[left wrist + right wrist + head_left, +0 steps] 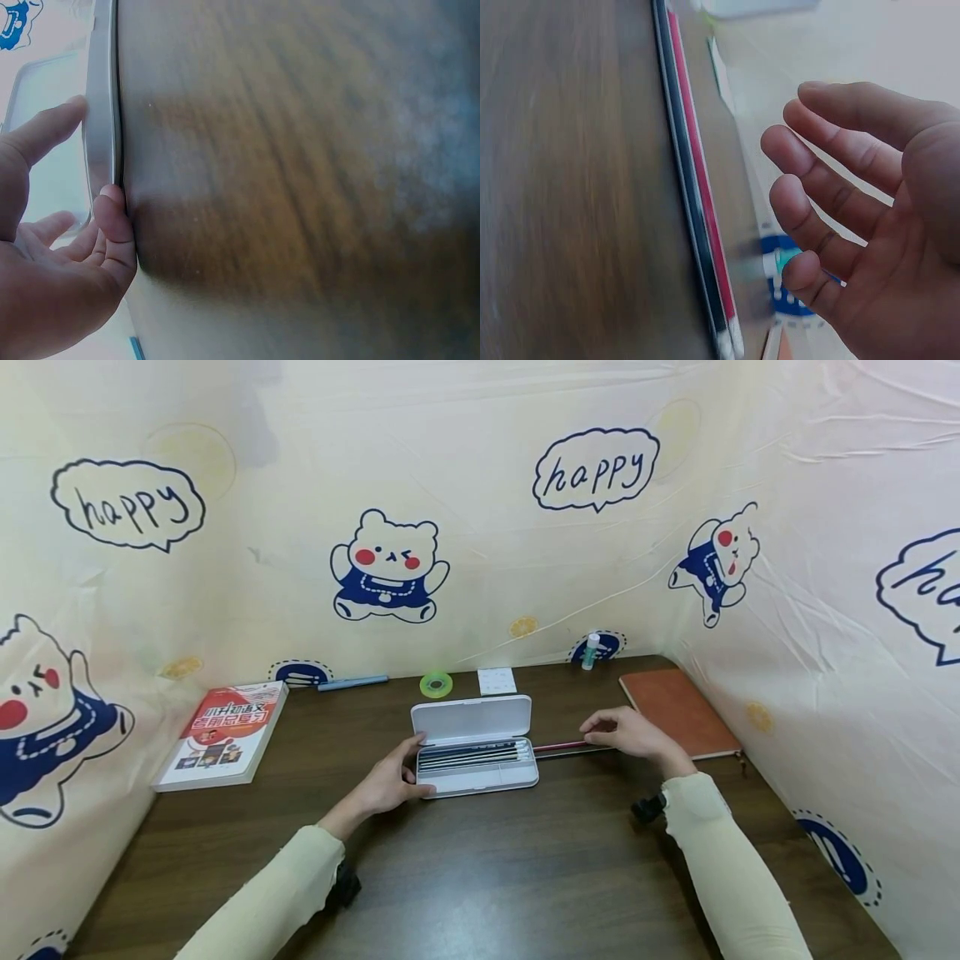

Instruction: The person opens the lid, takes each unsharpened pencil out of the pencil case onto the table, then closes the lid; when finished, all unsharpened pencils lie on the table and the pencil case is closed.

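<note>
A white pencil case (480, 783) lies with its lid (471, 718) raised, several dark pencils (468, 755) side by side in its tray. My left hand (386, 781) holds the case's left end, thumb at the front corner and fingers toward the hinge side. In the left wrist view, fingertips press the case's side wall (101, 82). Right of the case, a red pencil (700, 161) and a dark pencil (682, 161) lie side by side. Over their right ends is my right hand (630, 732), its fingers loosely bent and holding nothing in the right wrist view.
A thick book (225, 727) lies at left; a brown notebook (675, 710) lies at right. Along the back are a blue pen-like stick (352, 682), green tape roll (436, 675), white paper pad (497, 691) and glue stick (590, 652). Printed cloth (480, 552) hangs behind the table.
</note>
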Tool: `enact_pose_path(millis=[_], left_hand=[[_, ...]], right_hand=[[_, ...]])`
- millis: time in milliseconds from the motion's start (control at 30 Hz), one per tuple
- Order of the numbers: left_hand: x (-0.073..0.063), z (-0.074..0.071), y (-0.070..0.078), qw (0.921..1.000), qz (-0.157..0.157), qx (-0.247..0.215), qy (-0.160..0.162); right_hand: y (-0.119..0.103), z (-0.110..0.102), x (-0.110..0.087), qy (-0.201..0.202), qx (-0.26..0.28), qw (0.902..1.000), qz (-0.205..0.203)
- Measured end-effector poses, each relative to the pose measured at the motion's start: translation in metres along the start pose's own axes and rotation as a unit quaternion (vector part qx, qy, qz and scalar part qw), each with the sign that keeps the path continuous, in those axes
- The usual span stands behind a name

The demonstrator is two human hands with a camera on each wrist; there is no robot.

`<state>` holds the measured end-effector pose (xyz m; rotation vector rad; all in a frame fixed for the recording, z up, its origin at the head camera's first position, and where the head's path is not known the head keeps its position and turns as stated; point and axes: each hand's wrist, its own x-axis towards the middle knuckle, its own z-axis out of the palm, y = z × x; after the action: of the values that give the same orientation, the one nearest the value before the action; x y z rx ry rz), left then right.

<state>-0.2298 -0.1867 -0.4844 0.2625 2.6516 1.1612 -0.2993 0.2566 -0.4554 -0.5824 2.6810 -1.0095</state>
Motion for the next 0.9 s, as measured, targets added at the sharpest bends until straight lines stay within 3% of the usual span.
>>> enact_pose_path(millis=[433, 900], left_hand=[[-0.001, -0.001, -0.001, 1.0000, 0.006, -0.002, 0.001], [0.001, 0.001, -0.003, 1.0000, 0.008, -0.005, 0.002]], right_hand=[[-0.034, 0.033, 0.020, -0.013, -0.022, 0.9971, -0.072], [-0.064, 0.071, 0.037, -0.034, -0.052, 0.9934, -0.096]])
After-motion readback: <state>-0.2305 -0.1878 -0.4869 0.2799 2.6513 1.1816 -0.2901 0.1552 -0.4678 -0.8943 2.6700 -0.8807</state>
